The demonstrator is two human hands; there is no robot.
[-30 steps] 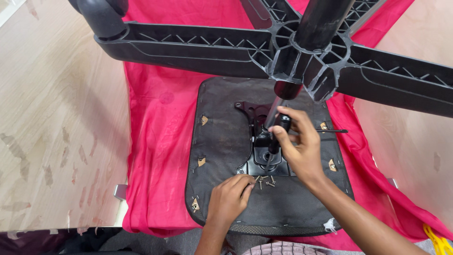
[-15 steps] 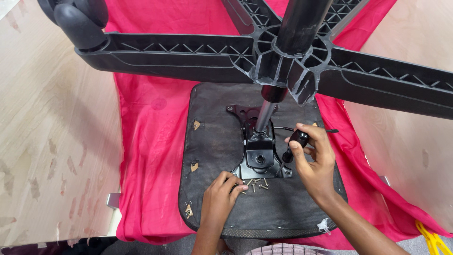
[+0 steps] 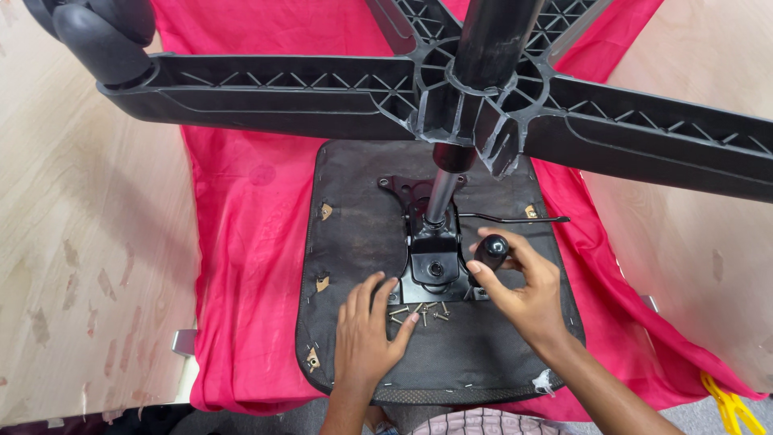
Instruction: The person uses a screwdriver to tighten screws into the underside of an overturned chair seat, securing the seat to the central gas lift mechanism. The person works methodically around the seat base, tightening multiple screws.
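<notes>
An upturned chair seat with a black fabric underside lies on a pink cloth. A black metal mechanism plate is on it, with the gas column rising to the black star base. My right hand grips a black knob-handled tool beside the plate. My left hand lies flat on the seat, fingertips touching several loose screws.
A caster wheel hangs at the top left end of the base. A thin black lever sticks out to the right of the mechanism. Pale wood floor lies on both sides. A yellow object is at the bottom right.
My right hand has moved with the tool from the gas column down and to the right of the plate. My left hand stays by the screws. The camera has moved closer.
</notes>
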